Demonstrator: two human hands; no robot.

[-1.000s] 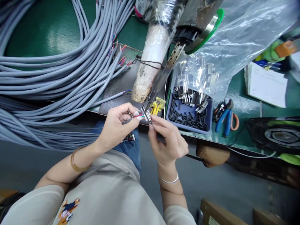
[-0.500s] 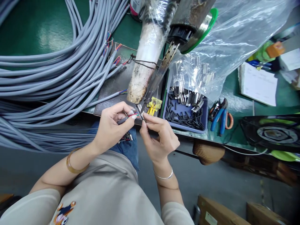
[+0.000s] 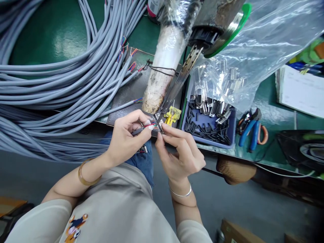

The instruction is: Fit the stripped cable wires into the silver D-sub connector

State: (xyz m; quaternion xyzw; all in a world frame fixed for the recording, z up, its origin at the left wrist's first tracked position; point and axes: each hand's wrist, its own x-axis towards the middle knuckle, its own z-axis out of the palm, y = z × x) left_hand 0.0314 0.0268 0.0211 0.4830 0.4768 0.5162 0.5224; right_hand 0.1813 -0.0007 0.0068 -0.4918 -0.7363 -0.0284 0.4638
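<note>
A small connector (image 3: 159, 124) is pinched in the closed grip of the right hand (image 3: 181, 153), just under the tip of the soldering iron (image 3: 177, 86) at the table (image 3: 50, 37) edge. A grey cable (image 3: 138, 131), its coloured wires bared, is held shut in the left hand (image 3: 125, 140) and brought against the connector. The joining is judged to be in progress: some wires seem to sit at the pins, but how many are fixed cannot be told. Many cables (image 3: 63, 84) lie coiled on the table with bare ends, so much seems left. More connectors wait in the blue tray (image 3: 229, 141). The pins are too small to be made out, and fingers hide the joint.
</note>
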